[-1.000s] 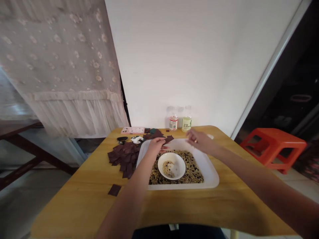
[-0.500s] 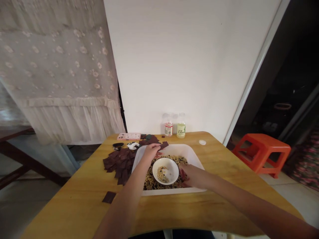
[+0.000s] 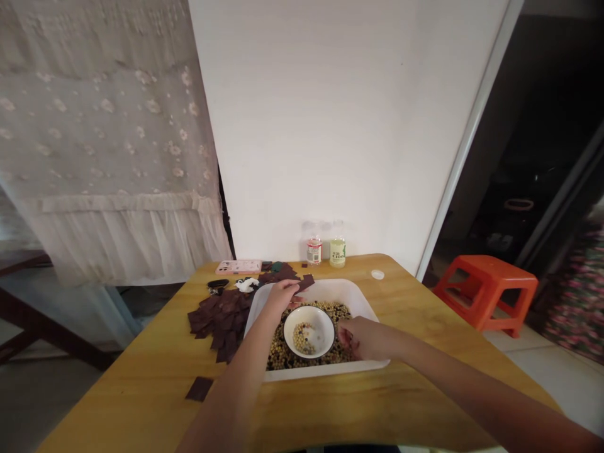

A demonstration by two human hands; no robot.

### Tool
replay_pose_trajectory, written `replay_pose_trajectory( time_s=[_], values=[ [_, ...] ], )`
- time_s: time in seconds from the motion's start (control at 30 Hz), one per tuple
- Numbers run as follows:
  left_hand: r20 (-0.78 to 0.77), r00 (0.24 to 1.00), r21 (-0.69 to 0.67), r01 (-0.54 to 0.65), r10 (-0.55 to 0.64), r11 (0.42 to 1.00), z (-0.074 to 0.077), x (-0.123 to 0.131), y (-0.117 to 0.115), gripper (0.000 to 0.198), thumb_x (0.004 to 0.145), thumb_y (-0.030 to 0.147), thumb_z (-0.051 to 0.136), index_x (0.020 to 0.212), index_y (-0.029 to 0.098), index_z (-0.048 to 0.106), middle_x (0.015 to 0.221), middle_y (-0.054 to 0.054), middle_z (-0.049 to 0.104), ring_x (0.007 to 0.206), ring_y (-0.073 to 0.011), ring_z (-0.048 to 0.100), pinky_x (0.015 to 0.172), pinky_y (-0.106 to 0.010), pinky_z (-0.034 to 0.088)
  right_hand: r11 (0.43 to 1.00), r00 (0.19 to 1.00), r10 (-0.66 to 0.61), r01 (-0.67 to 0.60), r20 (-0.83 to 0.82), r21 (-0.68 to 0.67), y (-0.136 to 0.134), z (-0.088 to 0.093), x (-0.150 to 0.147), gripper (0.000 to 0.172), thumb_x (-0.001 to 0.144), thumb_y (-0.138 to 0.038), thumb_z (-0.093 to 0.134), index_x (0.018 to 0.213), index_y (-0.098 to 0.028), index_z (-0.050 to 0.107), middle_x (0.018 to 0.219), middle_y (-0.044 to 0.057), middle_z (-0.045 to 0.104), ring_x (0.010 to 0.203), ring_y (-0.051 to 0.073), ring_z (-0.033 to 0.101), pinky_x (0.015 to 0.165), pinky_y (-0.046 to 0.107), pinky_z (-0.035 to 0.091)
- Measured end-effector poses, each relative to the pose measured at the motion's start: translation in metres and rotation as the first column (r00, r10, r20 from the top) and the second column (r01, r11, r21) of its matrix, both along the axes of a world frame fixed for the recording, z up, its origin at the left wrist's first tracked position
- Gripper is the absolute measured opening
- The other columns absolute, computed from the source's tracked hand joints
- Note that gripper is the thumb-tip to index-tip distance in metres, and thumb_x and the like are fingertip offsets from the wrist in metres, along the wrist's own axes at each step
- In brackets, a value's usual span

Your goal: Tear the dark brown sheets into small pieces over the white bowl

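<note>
Pinched in the fingers of my left hand (image 3: pixel 282 298) is a dark brown square piece (image 3: pixel 306 282), thin and flat, above the far left part of a white plastic tray (image 3: pixel 333 289). Round beads (image 3: pixel 279 355), pale yellow and dark, cover the tray's bottom. A white bowl (image 3: pixel 323 335) with a dark rim sits among them, some beads inside it. My right hand (image 3: pixel 362 336) is closed over the beads at the tray's right side, just right of the bowl. Its fingers are curled together, and what they hold is too small to make out.
A heap of brown squares (image 3: pixel 219 318) lies left of the tray, with one loose square (image 3: pixel 199 389) nearer me. Behind are a pink phone (image 3: pixel 239 267), two bottles (image 3: pixel 337 253) and a white lid (image 3: pixel 377 274). An orange stool (image 3: pixel 488 286) stands right of the wooden table (image 3: pixel 415 390).
My right hand's fingers have drawn together beside the bowl, where they reached down into the beads before. My left hand keeps the brown square. The whole view has shifted slightly.
</note>
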State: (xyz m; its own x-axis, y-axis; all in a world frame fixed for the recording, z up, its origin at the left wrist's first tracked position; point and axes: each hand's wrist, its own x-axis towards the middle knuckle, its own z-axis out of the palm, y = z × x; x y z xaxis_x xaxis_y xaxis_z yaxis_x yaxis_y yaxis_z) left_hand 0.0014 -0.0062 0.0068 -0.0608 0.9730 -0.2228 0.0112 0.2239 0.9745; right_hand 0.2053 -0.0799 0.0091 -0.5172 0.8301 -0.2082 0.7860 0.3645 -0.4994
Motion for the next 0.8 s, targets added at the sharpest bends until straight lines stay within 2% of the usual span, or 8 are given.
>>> replay_pose_trajectory(
  time_s=[0.1, 0.23, 0.37, 0.43, 0.5, 0.6, 0.8],
  values=[
    [0.007, 1.0, -0.02, -0.002, 0.002, 1.0, 0.001, 0.0, 0.0, 0.023, 0.076, 0.016, 0.056, 0.098, 0.015, 0.061, 0.082, -0.006, 0.07, 0.052, -0.012, 0.063, 0.047, -0.018, 0.044, 0.999, 0.999, -0.033, 0.033, 0.03, 0.009, -0.002, 0.006, 0.002, 0.025, 0.052, 0.001, 0.045, 0.067, -0.018, 0.049, 0.065, -0.003, 0.052, 0.058, 0.009, 0.043, 0.05, 0.018, 0.027],
    [0.054, 0.998, -0.013, 0.014, -0.013, 1.0, 0.0, 0.0, 0.0, 0.026, 0.072, 0.02, 0.063, 0.097, 0.014, 0.062, 0.078, -0.006, 0.069, 0.052, -0.0125, 0.062, 0.049, -0.019, 0.045, 0.987, 0.996, -0.084, 0.084, -0.006, 0.134, 0.003, 0.025, 0.001, 0.02, 0.056, 0.001, 0.046, 0.065, -0.017, 0.048, 0.067, -0.001, 0.053, 0.061, 0.01, 0.045, 0.051, 0.018, 0.027],
    [0.095, 0.995, -0.029, 0.002, 0.0, 1.0, -0.001, -0.001, 0.001, 0.028, 0.072, 0.017, 0.062, 0.1, 0.01, 0.06, 0.071, -0.006, 0.067, 0.05, -0.0134, 0.062, 0.049, -0.021, 0.046, 0.957, 0.98, -0.159, 0.183, -0.12, 0.224, 0.022, 0.048, -0.02, 0.016, 0.062, -0.002, 0.047, 0.067, -0.017, 0.049, 0.067, -0.001, 0.054, 0.059, 0.009, 0.046, 0.052, 0.018, 0.028],
    [0.115, 0.993, -0.04, -0.009, 0.014, 0.999, 0.0, -0.002, 0.0, 0.026, 0.073, 0.013, 0.06, 0.098, 0.01, 0.061, 0.068, -0.006, 0.067, 0.05, -0.0134, 0.062, 0.051, -0.023, 0.048, 0.945, 0.97, -0.117, 0.174, -0.212, 0.276, 0.037, 0.052, -0.038, 0.016, 0.062, -0.002, 0.048, 0.068, -0.017, 0.05, 0.063, -0.001, 0.053, 0.059, 0.01, 0.047, 0.053, 0.018, 0.03],
    [0.149, 0.989, -0.044, -0.007, 0.013, 0.999, 0.001, -0.004, -0.002, 0.023, 0.072, 0.012, 0.06, 0.095, 0.009, 0.062, 0.067, -0.006, 0.067, 0.05, -0.0134, 0.062, 0.055, -0.024, 0.05, 0.923, 0.951, -0.048, 0.159, -0.305, 0.351, 0.051, 0.049, -0.056, 0.016, 0.062, -0.002, 0.048, 0.068, -0.017, 0.049, 0.063, -0.001, 0.052, 0.06, 0.009, 0.048, 0.055, 0.018, 0.033],
    [0.203, 0.979, -0.04, -0.004, 0.012, 0.999, 0.001, -0.006, -0.004, 0.016, 0.071, 0.013, 0.06, 0.087, 0.008, 0.063, 0.066, -0.007, 0.067, 0.055, -0.0147, 0.064, 0.057, -0.025, 0.051, 0.9, 0.919, -0.032, 0.198, -0.393, 0.389, 0.066, 0.034, -0.073, 0.015, 0.063, -0.002, 0.047, 0.068, -0.016, 0.049, 0.062, -0.002, 0.052, 0.059, 0.009, 0.048, 0.057, 0.018, 0.035],
    [0.24, 0.971, -0.07, 0.016, 0.001, 0.997, -0.002, -0.006, -0.002, 0.012, 0.068, 0.014, 0.063, 0.078, 0.008, 0.061, 0.071, -0.011, 0.067, 0.06, -0.0171, 0.066, 0.058, -0.025, 0.052, 0.856, 0.869, -0.029, 0.277, -0.494, 0.437, 0.073, 0.007, -0.069, 0.015, 0.063, -0.002, 0.047, 0.065, -0.017, 0.049, 0.068, 0.0, 0.055, 0.064, 0.011, 0.049, 0.062, 0.021, 0.039]
  ],
)
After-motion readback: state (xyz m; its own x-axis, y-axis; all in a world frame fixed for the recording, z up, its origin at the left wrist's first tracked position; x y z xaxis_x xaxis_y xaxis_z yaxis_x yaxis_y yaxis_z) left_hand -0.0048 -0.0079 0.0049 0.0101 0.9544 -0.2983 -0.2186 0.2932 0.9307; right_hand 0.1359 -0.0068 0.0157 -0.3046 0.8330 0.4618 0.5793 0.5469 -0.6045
